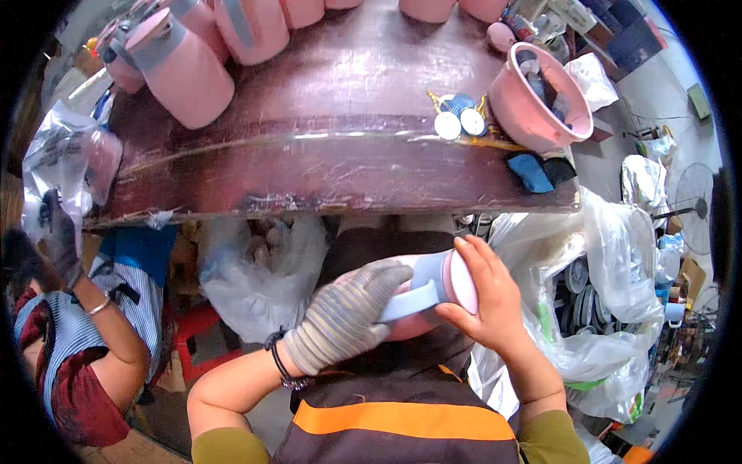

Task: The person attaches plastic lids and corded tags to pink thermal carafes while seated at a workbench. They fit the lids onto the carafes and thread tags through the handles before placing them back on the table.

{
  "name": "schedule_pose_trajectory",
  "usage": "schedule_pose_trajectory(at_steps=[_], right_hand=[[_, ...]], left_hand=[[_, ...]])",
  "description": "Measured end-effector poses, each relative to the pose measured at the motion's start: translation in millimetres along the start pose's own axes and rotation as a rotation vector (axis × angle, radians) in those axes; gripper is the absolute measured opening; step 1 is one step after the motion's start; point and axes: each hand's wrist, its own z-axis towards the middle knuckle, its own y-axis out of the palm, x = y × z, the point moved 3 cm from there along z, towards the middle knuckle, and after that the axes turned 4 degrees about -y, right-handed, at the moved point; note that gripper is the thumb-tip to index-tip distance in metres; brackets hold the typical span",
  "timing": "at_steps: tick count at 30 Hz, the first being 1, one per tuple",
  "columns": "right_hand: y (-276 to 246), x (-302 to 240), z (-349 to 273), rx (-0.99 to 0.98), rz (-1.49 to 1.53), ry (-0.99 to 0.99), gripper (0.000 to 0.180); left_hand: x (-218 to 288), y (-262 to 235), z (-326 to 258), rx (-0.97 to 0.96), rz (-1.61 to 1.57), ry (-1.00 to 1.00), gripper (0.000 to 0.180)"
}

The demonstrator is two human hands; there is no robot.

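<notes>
My left hand (344, 313), in a grey knit glove, grips a pink jug (433, 290) with a pale blue handle, held on its side over my lap just below the table edge. My bare right hand (485, 298) is wrapped over the jug's lid end, fingers on the pink and grey-blue cap. The jug's body is mostly hidden behind both hands. Both of my forearms come up from the lower edge, over a brown apron with an orange stripe.
A dark brown table (332, 155) carries several pink jugs (182, 66), a pink bowl (537, 100) of parts and small round caps (460, 122). Clear plastic bags (610, 309) sit at right and under the table. A second person (77, 332) with a gloved hand works at left.
</notes>
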Motion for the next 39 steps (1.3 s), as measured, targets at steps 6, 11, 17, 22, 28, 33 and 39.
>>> schedule_pose_trajectory(at_steps=[6,11,17,22,28,33,39], right_hand=[[-2,-18,14,-0.06,0.108,-0.509,0.064],[-9,-40,22,-0.146,0.229,-0.891,0.052],[15,29,9,-0.024,0.295,-0.335,0.064],[18,42,26,-0.116,0.308,0.228,0.062],[-11,39,18,-0.279,0.288,0.014,0.08],[-6,-18,8,-0.263,0.345,-0.593,0.073],[-5,-28,12,-0.183,0.321,-0.583,0.06]], left_hand=[[-61,-5,40,0.196,-0.09,-0.106,0.028],[-73,45,73,-0.161,-0.484,-0.052,0.022],[-51,2,35,-0.225,-0.345,-0.324,0.031],[32,52,-1,-0.43,-0.447,-0.116,0.044],[-21,3,23,0.033,-0.121,-0.091,0.03],[-65,-1,32,-0.025,-0.492,-0.162,0.017],[-58,-4,22,0.009,-0.399,-0.195,0.014]])
